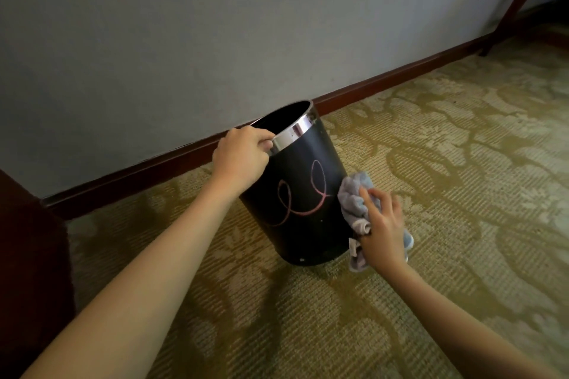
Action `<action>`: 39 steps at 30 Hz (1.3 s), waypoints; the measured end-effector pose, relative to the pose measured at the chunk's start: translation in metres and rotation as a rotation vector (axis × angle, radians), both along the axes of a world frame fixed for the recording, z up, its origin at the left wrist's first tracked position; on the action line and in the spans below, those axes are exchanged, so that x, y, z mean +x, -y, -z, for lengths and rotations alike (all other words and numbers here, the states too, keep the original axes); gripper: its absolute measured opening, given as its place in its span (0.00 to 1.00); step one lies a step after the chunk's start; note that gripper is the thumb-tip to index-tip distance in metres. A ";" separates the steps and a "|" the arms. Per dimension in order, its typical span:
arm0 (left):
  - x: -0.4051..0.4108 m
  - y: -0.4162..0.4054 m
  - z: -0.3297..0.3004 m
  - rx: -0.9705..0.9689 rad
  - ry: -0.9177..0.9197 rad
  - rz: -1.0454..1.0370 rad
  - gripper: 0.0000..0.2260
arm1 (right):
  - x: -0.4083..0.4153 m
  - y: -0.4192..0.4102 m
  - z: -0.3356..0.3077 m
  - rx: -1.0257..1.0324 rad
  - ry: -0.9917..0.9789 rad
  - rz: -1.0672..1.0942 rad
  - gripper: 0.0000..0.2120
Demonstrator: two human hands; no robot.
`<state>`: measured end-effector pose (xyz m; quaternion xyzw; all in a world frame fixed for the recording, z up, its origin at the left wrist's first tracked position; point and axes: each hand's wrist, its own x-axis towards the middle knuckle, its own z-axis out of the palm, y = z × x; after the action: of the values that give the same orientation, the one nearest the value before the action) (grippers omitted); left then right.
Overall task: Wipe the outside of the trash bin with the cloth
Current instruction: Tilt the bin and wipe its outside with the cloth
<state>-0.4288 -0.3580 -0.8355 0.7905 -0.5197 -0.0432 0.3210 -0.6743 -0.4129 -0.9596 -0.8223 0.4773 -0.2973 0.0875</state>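
Observation:
A black round trash bin (304, 218) with a shiny metal rim stands on the carpet, tilted toward the wall. Pink looping scribbles mark its side facing me. My left hand (240, 160) grips the metal rim at its near left edge. My right hand (383, 228) holds a crumpled light blue-grey cloth (354, 200) and presses it against the bin's lower right side. Part of the cloth hangs below my palm, near the bin's base.
A grey wall (215, 40) with a dark red-brown baseboard (385, 80) runs right behind the bin. Dark wooden furniture (27, 271) stands at the left edge. A wooden leg (517, 6) slants down at the upper right. Patterned green-gold carpet (462, 163) covers the floor.

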 end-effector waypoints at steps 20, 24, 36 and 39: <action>0.015 -0.010 0.011 -0.039 -0.083 -0.063 0.08 | 0.094 0.009 -0.087 -0.126 0.042 -0.144 0.36; 0.023 -0.011 0.012 -0.042 -0.094 -0.072 0.09 | 0.070 0.007 -0.062 -0.099 -0.020 -0.136 0.32; 0.028 -0.016 0.012 -0.010 -0.159 -0.085 0.13 | 0.027 -0.004 -0.017 0.028 -0.076 0.024 0.30; 0.021 -0.015 0.009 0.001 -0.133 -0.063 0.11 | 0.042 -0.005 -0.030 0.000 -0.049 0.028 0.30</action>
<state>-0.4076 -0.3434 -0.8443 0.8019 -0.4722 -0.0859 0.3559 -0.6328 -0.4083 -0.9295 -0.8226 0.4907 -0.2783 0.0717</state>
